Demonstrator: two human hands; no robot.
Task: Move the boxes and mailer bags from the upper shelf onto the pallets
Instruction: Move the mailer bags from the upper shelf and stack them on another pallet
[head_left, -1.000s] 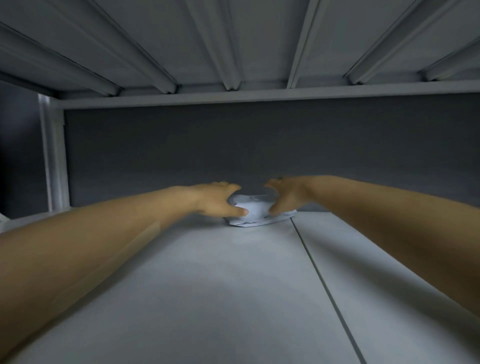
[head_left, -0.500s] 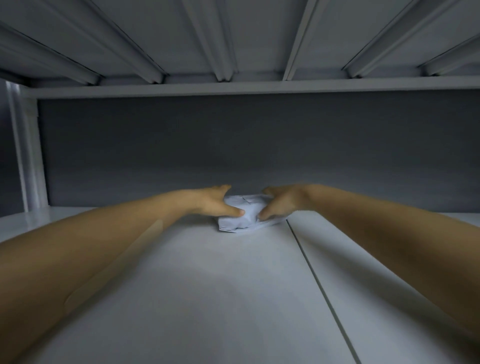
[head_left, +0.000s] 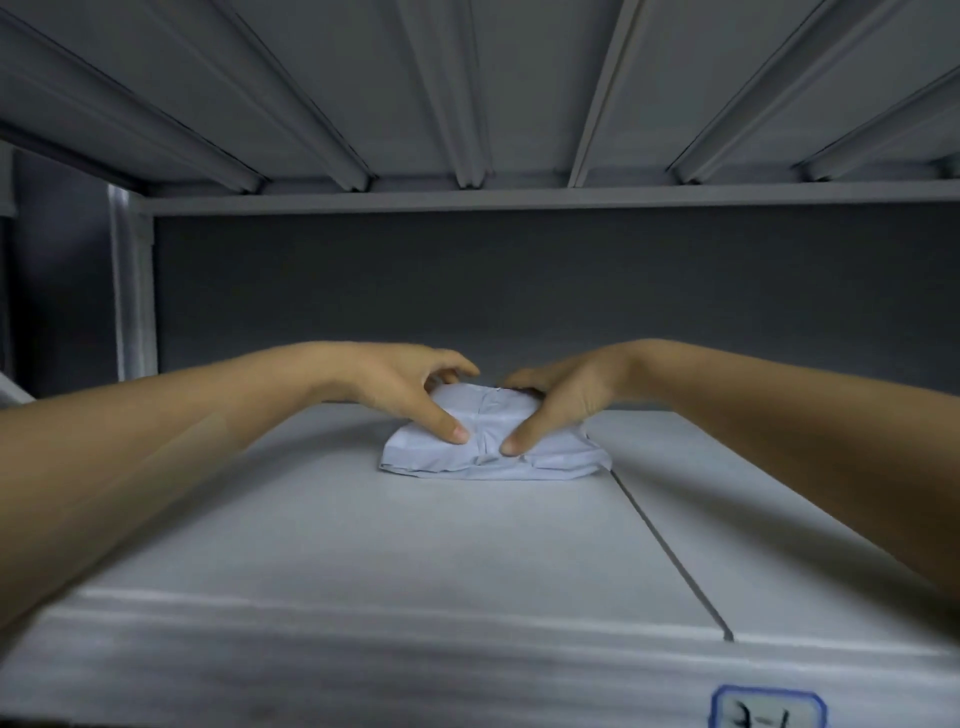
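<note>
A crumpled white mailer bag (head_left: 545, 460) lies on the pale upper shelf (head_left: 415, 545), about halfway between its front edge and the back. My left hand (head_left: 400, 387) grips the bag's left part, thumb on top and fingers curled over its far edge. My right hand (head_left: 563, 397) grips the right part the same way. The two thumbs nearly meet on the bag's top. The bag's far side is hidden behind my hands. No boxes and no pallets are in view.
The ribbed underside of the shelf above (head_left: 467, 93) hangs low over my arms. A dark back panel (head_left: 519, 280) closes the rear and a metal upright (head_left: 132, 291) stands at the left. A seam (head_left: 670, 551) splits the shelf boards. A handwritten label (head_left: 769, 709) sits on the front edge.
Both hands have slid the bag toward the front of the shelf. The view has drawn back, so the shelf's front edge and its label now show.
</note>
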